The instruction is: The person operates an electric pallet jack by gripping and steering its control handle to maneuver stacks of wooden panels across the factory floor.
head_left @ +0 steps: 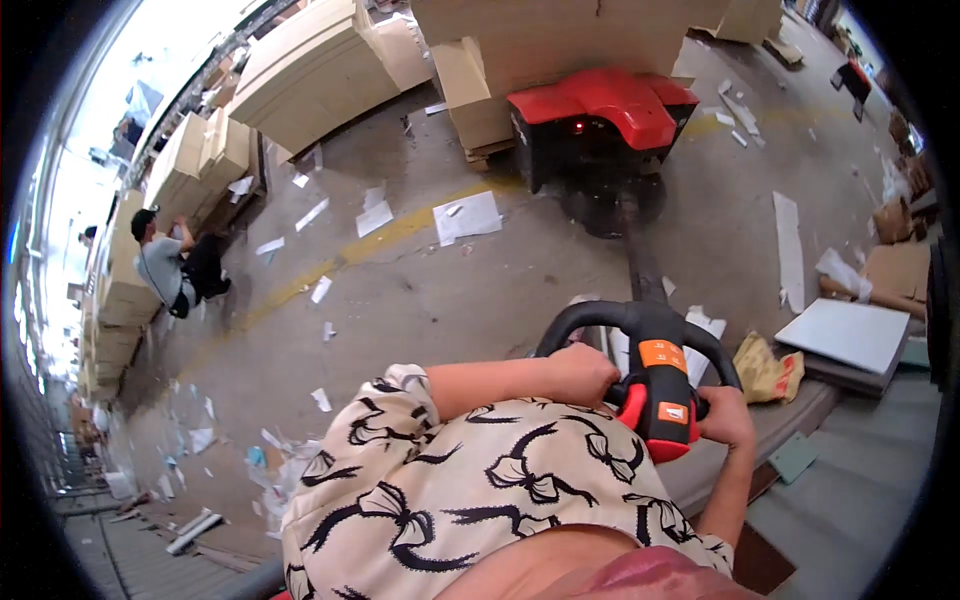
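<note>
My left hand (588,373) is closed at the left side of the black, red and orange control handle (660,350) of a pallet truck. On the handle's other side, my right hand (726,416) wraps round the lower right grip. From the handle a dark shaft (643,260) runs forward to the red and black body of the pallet truck (610,110), where a small red light glows. Large cardboard boxes (560,40) stand directly beyond the truck body. The handle hides some fingertips of both hands.
Scraps of white paper (467,217) litter the grey floor around a yellow line (370,247). Stacked cartons (320,80) stand at the far left, where another person (170,262) crouches beside boxes. On my right lie a white panel (845,335) and a crumpled yellow bag (768,368).
</note>
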Demonstrator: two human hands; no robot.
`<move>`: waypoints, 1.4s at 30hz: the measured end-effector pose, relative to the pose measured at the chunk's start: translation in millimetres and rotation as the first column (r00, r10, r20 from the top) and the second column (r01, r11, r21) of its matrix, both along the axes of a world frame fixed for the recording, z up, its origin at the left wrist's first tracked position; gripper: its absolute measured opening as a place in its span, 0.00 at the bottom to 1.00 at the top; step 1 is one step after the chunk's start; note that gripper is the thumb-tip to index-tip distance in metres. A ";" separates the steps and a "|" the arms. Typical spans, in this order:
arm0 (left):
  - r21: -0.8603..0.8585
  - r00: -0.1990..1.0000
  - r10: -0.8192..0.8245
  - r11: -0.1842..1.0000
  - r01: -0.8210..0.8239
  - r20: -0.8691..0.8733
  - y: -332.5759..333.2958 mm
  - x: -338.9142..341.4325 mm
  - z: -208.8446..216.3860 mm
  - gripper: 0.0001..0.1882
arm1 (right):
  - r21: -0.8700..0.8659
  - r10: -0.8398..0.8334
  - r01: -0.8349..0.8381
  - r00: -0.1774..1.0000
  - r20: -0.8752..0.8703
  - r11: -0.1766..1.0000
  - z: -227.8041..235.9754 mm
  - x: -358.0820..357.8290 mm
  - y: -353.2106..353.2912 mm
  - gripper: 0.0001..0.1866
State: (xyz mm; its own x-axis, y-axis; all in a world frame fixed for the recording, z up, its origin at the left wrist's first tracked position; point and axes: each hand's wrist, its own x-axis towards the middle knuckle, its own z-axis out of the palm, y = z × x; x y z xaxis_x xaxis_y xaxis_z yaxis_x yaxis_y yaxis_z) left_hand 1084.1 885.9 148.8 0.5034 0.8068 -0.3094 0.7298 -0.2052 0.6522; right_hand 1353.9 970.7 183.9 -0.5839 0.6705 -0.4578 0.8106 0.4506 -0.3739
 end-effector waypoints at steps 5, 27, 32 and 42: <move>0.018 0.997 -0.063 0.998 0.063 0.040 -63.6 -5.5 4.2 0.23 | -0.091 -0.074 0.080 0.995 0.062 0.993 -3.1 5.6 -72.0 0.20; 0.061 0.939 -0.219 0.968 0.243 -0.263 -264.3 -368.1 83.6 0.39 | -0.270 -0.246 0.120 0.832 -0.498 0.955 39.1 -342.6 -427.6 0.21; 0.002 0.914 -0.276 0.957 0.289 -0.296 -281.3 -391.0 79.4 0.37 | -0.240 -0.341 0.252 0.805 -0.486 0.937 19.1 -372.7 -462.4 0.21; 0.044 0.867 -0.357 0.917 0.396 -0.349 -324.1 -392.7 41.8 0.21 | -0.008 -0.362 0.368 0.912 -0.193 0.930 6.7 -382.5 -504.9 0.23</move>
